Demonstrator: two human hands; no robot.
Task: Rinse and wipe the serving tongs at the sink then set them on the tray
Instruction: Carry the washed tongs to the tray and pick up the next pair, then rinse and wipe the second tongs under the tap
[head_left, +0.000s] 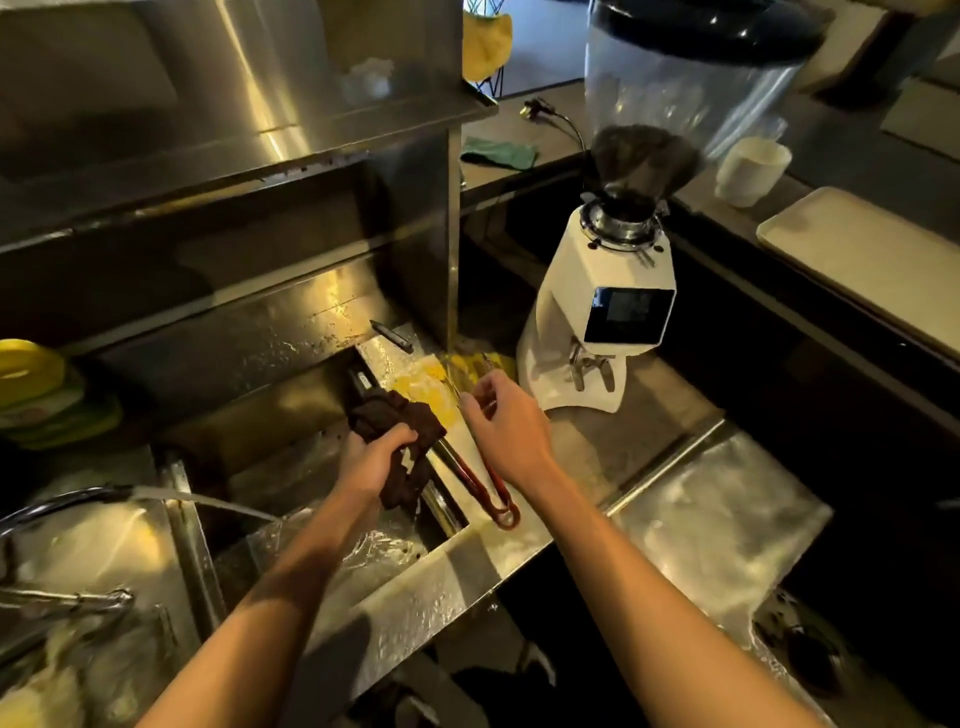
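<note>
The serving tongs (501, 506) have red handles joined in a loop and lie splayed over the sink's right rim (467, 551). My left hand (371, 457) grips a dark brown cloth (400, 421) wrapped around one arm of the tongs; that arm's metal end (362, 381) sticks out beyond the cloth. My right hand (506, 426) pinches the other arm, just right of the cloth. A beige tray (857, 254) rests on the counter at the far right, well away from both hands.
Water runs from a faucet (78, 499) into the basin (311, 483) at left. A white coffee grinder (597, 312) stands close behind my right hand. A yellow cloth (426, 387), a dark pen-like tool (392, 336) and a white cup (750, 169) are nearby.
</note>
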